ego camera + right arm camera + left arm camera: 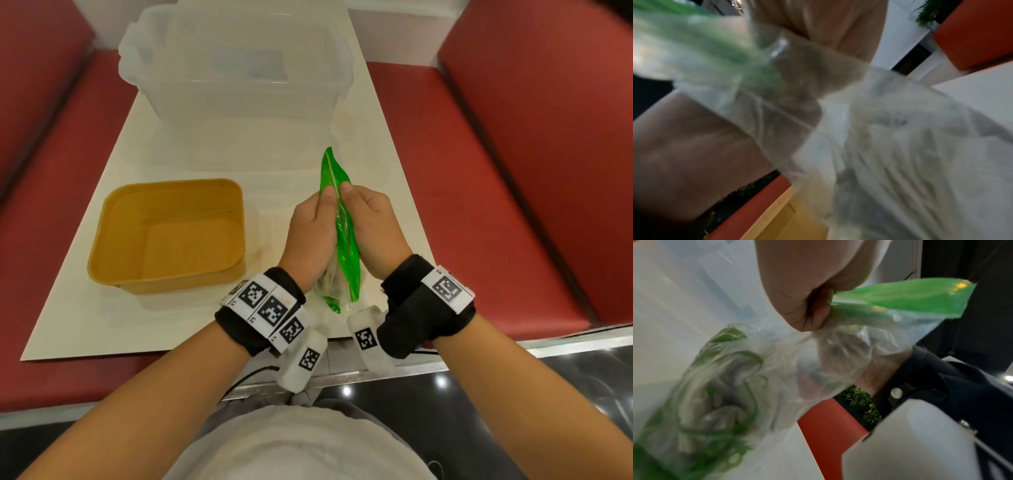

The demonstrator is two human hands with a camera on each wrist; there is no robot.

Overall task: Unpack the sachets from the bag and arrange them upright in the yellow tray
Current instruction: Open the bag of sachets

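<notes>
A clear plastic bag [344, 236] with a green top strip hangs between both hands above the white table, right of the yellow tray [113, 226]. My left hand [313, 228] pinches the strip's left side and my right hand [368, 222] pinches its right side, thumbs on top. In the left wrist view the left hand [807, 293] grips the green strip while the bag [725, 386] sags below with pale contents showing through. The right wrist view is blurred; the bag [879, 146] fills it. The tray holds nothing I can see.
A large translucent storage box [239, 68] stands at the back of the white table [102, 325]. Red bench seats [496, 171] flank the table on both sides. The tray sits at the front left, close to the left wrist.
</notes>
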